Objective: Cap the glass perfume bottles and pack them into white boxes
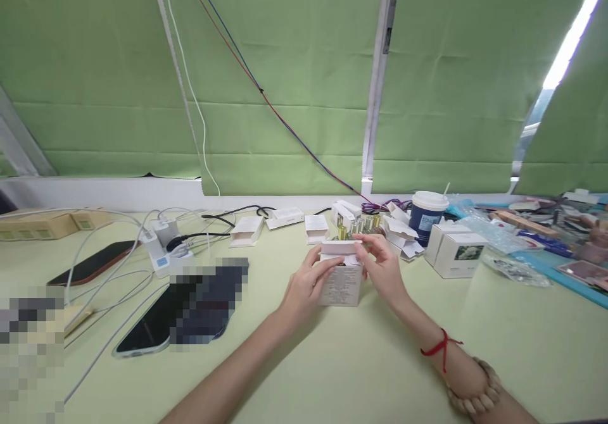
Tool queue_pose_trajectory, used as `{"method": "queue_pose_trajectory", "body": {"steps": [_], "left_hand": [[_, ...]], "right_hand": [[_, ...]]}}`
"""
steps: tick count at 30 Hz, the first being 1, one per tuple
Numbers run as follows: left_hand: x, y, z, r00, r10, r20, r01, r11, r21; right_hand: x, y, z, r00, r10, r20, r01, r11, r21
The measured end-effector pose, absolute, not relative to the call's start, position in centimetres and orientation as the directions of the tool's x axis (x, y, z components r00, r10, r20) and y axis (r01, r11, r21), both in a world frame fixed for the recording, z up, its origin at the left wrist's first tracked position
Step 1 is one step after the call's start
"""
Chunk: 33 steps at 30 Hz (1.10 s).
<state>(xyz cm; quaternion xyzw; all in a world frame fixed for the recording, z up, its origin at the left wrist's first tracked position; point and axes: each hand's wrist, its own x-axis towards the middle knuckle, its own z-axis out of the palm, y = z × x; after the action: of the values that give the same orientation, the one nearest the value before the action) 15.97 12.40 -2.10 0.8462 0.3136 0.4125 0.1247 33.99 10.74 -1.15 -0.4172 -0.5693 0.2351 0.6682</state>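
Note:
A small white box [341,286] with printed text on its front stands upright on the pale table, its top flap raised. My left hand [305,283] grips its left side, the fingers reaching over the opening. My right hand [381,266] holds the flap and right edge between thumb and fingers. Just behind the box are several small glass bottles [365,224] with gold and silver caps. Opened white cartons [246,230] lie behind and to the left, and more white cartons [400,234] are to the right of the bottles.
Two white boxes [456,253] and a dark blue cup [426,218] stand at right, near plastic bags [498,234]. Phones [147,323], a power strip [161,253] and cables lie at left. Green blinds [285,50] hang behind the table [304,373].

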Motion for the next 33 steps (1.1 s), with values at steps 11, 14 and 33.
{"method": "queue_pose_trajectory", "body": {"steps": [11, 14, 33], "left_hand": [[15.8, 12.8, -2.0, 0.322, 0.308, 0.895, 0.318, -0.926, 0.204], [16.0, 12.4, -1.9, 0.285, 0.329, 0.900, 0.295, -0.924, 0.244], [16.8, 11.3, -2.1, 0.272, 0.620, 0.736, 0.310, -0.780, 0.543]], "right_hand": [[34.1, 10.2, -0.8, 0.001, 0.733, 0.680, 0.257, 0.657, -0.709], [34.0, 10.2, -0.7, -0.015, 0.693, 0.721, 0.293, 0.692, -0.659], [34.4, 10.6, -1.1, 0.011, 0.757, 0.654, 0.252, 0.631, -0.734]]}}
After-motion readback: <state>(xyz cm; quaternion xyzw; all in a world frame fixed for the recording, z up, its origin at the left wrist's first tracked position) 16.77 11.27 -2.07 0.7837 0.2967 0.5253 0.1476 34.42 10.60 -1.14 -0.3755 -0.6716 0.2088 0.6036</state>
